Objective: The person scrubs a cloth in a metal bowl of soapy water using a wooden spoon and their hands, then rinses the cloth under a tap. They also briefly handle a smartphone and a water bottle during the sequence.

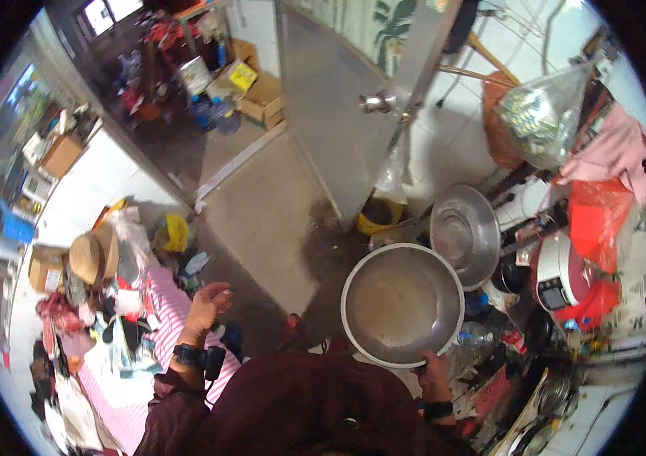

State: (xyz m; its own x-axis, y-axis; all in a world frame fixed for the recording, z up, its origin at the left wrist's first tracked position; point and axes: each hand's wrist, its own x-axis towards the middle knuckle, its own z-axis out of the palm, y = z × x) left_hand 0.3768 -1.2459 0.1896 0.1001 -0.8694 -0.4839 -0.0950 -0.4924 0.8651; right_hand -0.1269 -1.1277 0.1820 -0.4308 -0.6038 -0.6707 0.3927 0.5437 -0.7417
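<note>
My right hand point(432, 373) grips the near rim of a large round metal basin point(403, 310), with its hollow side facing up towards me. The inside of the basin looks brownish, and I cannot tell whether anything is in it. Out to the left, my left hand point(212, 302) is raised with fingers apart and nothing in it, above the edge of a pink striped cloth point(172, 302). Just beyond the held basin, a second metal basin point(465, 233) leans tilted on the right.
A grey door point(340, 91) stands ajar ahead, beside a doorway with cardboard boxes point(263, 102). On the right are a rice cooker point(562, 273) and a red plastic bag point(599, 222). A straw hat point(93, 256) tops the cluttered left side. A yellow-rimmed bucket point(380, 216) sits by the door.
</note>
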